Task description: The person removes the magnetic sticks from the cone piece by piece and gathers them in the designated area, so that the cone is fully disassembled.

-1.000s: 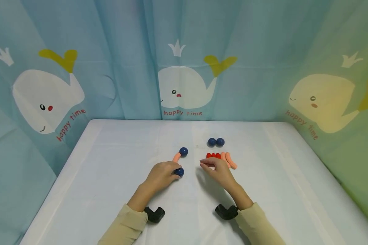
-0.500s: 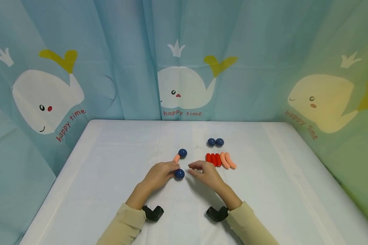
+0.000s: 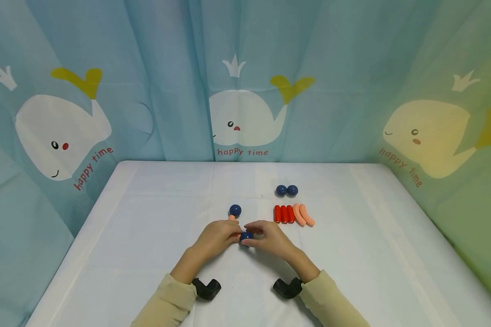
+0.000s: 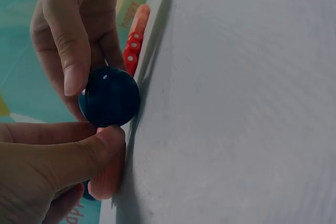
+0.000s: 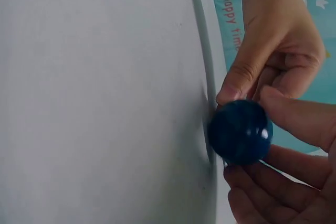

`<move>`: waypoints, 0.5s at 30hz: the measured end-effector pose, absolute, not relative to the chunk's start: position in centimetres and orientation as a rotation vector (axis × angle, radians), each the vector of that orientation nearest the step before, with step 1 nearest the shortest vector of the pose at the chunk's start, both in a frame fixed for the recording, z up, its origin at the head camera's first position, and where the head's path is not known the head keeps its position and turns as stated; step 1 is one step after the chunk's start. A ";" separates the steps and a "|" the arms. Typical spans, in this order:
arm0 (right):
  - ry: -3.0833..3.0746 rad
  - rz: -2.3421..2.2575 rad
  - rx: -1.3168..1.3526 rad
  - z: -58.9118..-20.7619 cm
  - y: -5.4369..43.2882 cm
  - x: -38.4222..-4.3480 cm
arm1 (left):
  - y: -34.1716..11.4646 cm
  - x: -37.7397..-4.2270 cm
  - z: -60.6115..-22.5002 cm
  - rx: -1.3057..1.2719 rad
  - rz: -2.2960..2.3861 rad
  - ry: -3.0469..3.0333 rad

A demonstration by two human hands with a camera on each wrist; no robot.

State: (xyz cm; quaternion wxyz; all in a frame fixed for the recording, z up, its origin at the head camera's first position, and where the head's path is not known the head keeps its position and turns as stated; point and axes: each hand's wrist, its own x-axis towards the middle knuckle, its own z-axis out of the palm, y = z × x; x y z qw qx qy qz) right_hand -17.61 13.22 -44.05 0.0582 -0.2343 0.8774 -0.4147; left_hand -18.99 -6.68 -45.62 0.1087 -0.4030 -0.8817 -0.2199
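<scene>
In the head view my left hand (image 3: 217, 236) pinches a curved peach rod, mostly covered by the fingers there. The left wrist view shows that rod (image 4: 108, 174) below the thumb, its upper end at a glossy blue ball (image 4: 110, 97). My right hand (image 3: 272, 238) has thumb and fingers around the same blue ball (image 3: 246, 238), also seen close up in the right wrist view as a ball (image 5: 240, 132) between both hands. A second blue ball (image 3: 235, 210) sits at the rod's far end, just beyond the left fingers.
Right of the hands, three red rods (image 3: 284, 214) lie side by side against two curved peach rods (image 3: 303, 215). Behind them two blue balls (image 3: 287, 190) touch each other. A whale-print curtain (image 3: 245, 118) hangs behind the white table (image 3: 167, 190).
My right hand has moved left from beside the red rods to the near blue ball. The rod with its two balls has turned and shifted slightly nearer in my left hand.
</scene>
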 end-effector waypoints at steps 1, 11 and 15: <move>2.652 -1.234 -0.728 -44.1 13.2 -17.6 | -6.6 -18.9 -45.6 -1.186 -0.652 -2.603; 2.704 -1.103 -0.881 -44.3 13.3 -17.6 | -6.6 -18.9 -45.8 -1.231 -0.698 -2.570; 2.781 -1.175 -0.750 -43.9 14.4 -17.9 | -6.6 -18.9 -45.8 -1.253 -0.697 -2.565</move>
